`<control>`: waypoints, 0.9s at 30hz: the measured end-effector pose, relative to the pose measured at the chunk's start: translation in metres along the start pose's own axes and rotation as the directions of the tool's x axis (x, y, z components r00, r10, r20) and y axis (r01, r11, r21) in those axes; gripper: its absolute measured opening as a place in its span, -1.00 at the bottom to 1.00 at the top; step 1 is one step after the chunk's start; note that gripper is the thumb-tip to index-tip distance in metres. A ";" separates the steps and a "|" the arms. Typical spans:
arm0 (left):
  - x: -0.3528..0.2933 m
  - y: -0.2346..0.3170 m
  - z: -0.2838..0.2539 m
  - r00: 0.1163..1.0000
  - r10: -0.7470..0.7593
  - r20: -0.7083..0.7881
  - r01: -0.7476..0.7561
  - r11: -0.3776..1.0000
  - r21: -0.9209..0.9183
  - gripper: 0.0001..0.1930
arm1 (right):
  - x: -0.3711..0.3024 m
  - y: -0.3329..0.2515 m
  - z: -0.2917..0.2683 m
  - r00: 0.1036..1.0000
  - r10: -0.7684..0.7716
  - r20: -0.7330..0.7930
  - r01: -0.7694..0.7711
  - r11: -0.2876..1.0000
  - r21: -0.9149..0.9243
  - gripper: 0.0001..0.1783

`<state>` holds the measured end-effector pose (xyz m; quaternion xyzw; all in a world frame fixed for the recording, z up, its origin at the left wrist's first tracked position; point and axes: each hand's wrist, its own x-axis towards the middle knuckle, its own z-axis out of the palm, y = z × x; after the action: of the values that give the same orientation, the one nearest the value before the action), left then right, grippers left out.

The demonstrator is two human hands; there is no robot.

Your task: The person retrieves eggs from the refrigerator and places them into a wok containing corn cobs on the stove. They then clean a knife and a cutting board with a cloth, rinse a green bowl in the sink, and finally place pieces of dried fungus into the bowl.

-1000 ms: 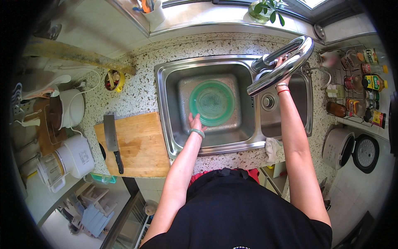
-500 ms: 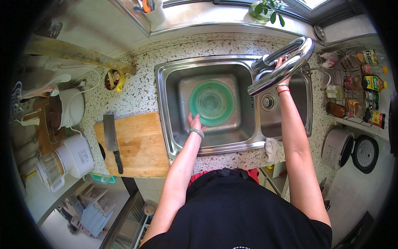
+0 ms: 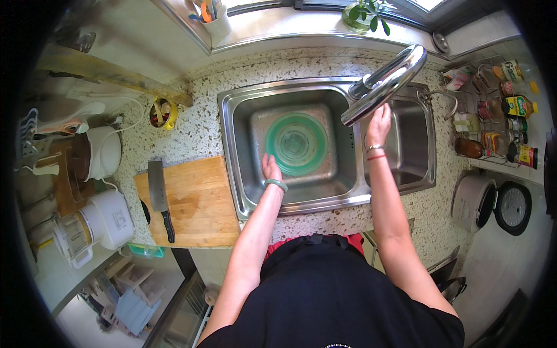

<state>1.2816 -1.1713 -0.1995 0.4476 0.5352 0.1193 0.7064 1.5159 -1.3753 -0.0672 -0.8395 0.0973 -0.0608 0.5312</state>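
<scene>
A round green basin (image 3: 297, 142) sits in the large left bowl of the steel sink (image 3: 345, 180). My left hand (image 3: 271, 167), with a green bangle at the wrist, is at the basin's lower left rim, fingers stretched; whether they touch it I cannot tell. Over the divider and the small right bowl, my right hand (image 3: 379, 127) has its fingers extended and grips nothing. It is just below the curved chrome faucet (image 3: 390, 86), whose spout reaches toward the divider. A silver bracelet and a red cord circle that wrist.
Left of the sink lies a wooden cutting board (image 3: 194, 203) with a cleaver (image 3: 158, 191) on it. Behind the board stands a yellow cup (image 3: 164, 113). A rack of condiment bottles (image 3: 493, 116) stands at the right, with an open-lidded rice cooker (image 3: 474, 203) nearer.
My right hand has come away from behind the faucet, moving nearer and left to below the spout. My left hand has shifted only slightly by the basin.
</scene>
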 end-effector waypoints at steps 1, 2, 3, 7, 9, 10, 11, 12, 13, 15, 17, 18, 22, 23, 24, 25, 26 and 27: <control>-0.010 0.015 0.007 0.999 -0.045 0.022 0.046 0.998 -0.050 -0.38 | -0.010 0.010 -0.003 0.995 0.070 0.068 -0.077 0.990 0.117 -0.37; -0.019 0.029 0.011 0.995 -0.089 0.035 0.092 0.990 -0.105 -0.37 | -0.029 0.002 -0.001 0.964 0.200 0.176 -0.250 0.910 0.332 -0.33; -0.029 0.043 0.015 0.990 -0.131 0.053 0.138 0.978 -0.159 -0.36 | -0.051 -0.012 0.003 0.906 0.292 0.308 -0.416 0.756 0.506 -0.28; -0.069 0.091 0.031 0.927 -0.131 0.353 0.258 0.904 -0.342 -0.31 | -0.095 -0.021 0.000 0.725 0.270 0.633 -0.688 0.326 0.649 -0.20; -0.080 0.102 0.036 0.889 -0.099 0.447 0.289 0.878 -0.381 -0.30 | -0.113 -0.025 0.003 0.681 0.246 0.690 -0.733 0.221 0.644 -0.20; -0.086 0.107 0.037 0.875 -0.091 0.475 0.309 0.860 -0.405 -0.33 | -0.122 -0.027 0.003 0.665 0.225 0.712 -0.746 0.181 0.641 -0.20; -0.092 0.112 0.037 0.865 -0.079 0.496 0.317 0.852 -0.416 -0.33 | -0.130 -0.030 0.003 0.665 0.211 0.717 -0.747 0.160 0.645 -0.20; -0.098 0.117 0.037 0.853 -0.068 0.517 0.325 0.845 -0.425 -0.34 | -0.136 -0.033 0.003 0.665 0.197 0.720 -0.746 0.138 0.652 -0.20; -0.102 0.121 0.036 0.839 -0.058 0.541 0.336 0.838 -0.430 -0.35 | -0.143 -0.035 0.002 0.669 0.184 0.720 -0.743 0.116 0.660 -0.20; -0.113 0.127 0.035 0.820 -0.052 0.569 0.347 0.836 -0.424 -0.35 | -0.154 -0.040 -0.001 0.677 0.183 0.713 -0.732 0.070 0.678 -0.21; -0.123 0.128 0.031 0.791 -0.050 0.610 0.358 0.846 -0.394 -0.34 | -0.168 -0.041 -0.007 0.689 0.193 0.699 -0.713 0.007 0.701 -0.22; -0.128 0.127 0.031 0.771 -0.059 0.634 0.385 0.837 -0.390 -0.37 | -0.174 -0.042 -0.012 0.709 0.192 0.678 -0.691 0.000 0.723 -0.22; -0.148 0.112 0.025 0.672 -0.128 0.729 0.489 0.816 -0.307 -0.46 | -0.211 -0.040 -0.040 0.788 0.232 0.570 -0.570 -0.076 0.818 -0.23; -0.153 0.109 0.026 0.640 -0.141 0.756 0.511 0.813 -0.280 -0.47 | -0.220 -0.041 -0.051 0.802 0.260 0.539 -0.536 -0.089 0.840 -0.23; -0.160 0.105 0.026 0.611 -0.163 0.775 0.524 0.817 -0.241 -0.48 | -0.229 -0.038 -0.062 0.818 0.273 0.506 -0.497 -0.106 0.861 -0.23; -0.168 0.103 0.028 0.578 -0.180 0.796 0.535 0.820 -0.202 -0.48 | -0.238 -0.033 -0.072 0.831 0.289 0.474 -0.460 -0.122 0.880 -0.24; -0.178 0.099 0.028 0.544 -0.201 0.815 0.546 0.822 -0.161 -0.48 | -0.247 -0.028 -0.084 0.847 0.308 0.434 -0.413 -0.133 0.901 -0.25; -0.189 0.095 0.029 0.509 -0.223 0.831 0.555 0.823 -0.119 -0.48 | -0.257 -0.023 -0.097 0.861 0.318 0.396 -0.370 -0.143 0.918 -0.25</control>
<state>1.2606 -1.2544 -0.0035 0.1754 0.2235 -0.1562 0.9460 1.2478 -1.3922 -0.0044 -0.1481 0.2312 0.0461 0.9604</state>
